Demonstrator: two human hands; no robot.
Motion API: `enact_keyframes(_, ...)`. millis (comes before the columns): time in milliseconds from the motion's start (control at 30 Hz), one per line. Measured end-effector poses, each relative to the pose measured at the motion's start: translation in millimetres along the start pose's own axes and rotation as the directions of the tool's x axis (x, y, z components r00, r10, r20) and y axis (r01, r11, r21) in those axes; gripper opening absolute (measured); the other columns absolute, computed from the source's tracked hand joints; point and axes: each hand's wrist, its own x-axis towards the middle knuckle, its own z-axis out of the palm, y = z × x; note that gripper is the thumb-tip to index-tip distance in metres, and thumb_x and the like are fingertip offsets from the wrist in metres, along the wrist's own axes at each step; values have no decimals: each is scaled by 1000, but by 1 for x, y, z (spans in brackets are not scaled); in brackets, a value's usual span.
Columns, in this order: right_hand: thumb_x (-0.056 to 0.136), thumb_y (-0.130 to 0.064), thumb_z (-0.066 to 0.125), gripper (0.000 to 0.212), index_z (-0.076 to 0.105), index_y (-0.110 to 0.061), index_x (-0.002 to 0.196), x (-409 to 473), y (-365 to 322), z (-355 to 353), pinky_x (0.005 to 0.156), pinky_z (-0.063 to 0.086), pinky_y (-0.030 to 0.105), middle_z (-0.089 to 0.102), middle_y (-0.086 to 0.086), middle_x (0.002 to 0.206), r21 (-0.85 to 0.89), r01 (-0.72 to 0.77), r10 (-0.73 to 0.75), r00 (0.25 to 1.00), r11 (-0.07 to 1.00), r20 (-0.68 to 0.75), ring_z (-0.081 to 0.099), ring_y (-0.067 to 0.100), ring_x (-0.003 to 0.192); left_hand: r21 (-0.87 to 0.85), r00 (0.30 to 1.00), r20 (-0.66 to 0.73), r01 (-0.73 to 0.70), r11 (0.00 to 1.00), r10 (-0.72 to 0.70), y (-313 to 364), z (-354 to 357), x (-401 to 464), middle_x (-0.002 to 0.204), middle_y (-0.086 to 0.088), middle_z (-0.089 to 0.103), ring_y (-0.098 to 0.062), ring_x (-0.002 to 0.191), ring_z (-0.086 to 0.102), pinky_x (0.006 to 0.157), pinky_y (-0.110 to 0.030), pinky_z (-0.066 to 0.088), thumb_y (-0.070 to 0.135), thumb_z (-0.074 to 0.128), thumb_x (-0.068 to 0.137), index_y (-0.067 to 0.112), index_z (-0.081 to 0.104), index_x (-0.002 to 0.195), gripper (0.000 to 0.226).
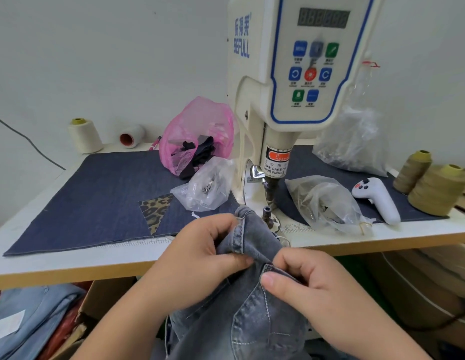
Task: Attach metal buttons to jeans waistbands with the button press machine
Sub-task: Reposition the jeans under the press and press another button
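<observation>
Now both hands pinching grey jeans waistband (245, 237): left hand (200, 258) grips folded edge, right hand (312, 284) grips lower down, likely squaring button spot for press. Waistband tip just in front of lower die (267, 215) of button press machine (291, 74), not yet over it. Bag of buttons (205, 185) left of die, on surface (70, 263).

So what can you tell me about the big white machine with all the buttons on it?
The button press machine is a tall cream body standing on the table. Its front panel has a blue outline, a dark unlit number display, and blue, green and red buttons. Blue letters on its side read BEFULL. Below, a warning sticker says to take care of your fingers. A dark metal punch hangs over a small post. The grey jeans, gripped by the left hand and right hand, lie just before that post.
</observation>
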Motion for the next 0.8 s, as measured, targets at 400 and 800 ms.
enact_keyframes(400,87,-54,62,39,65,-16,85,-1,-3,7,66,39,32,53,11,71,296,245,-233,969,923,-75,48,20,67,-207,941,224,300,931,-253,-27,-26,23,130,-14,62,-33,120,59,108,-53,41,52,82,59,18,62,112,66)
enact_keyframes(800,66,-62,80,46,68,-17,72,3,-10,1,57,43,31,56,13,61,351,253,-176,956,902,-236,46,26,57,-502,908,413,286,816,-64,-25,-8,8,124,-25,63,-38,112,60,103,-51,44,29,81,71,-2,59,130,70)
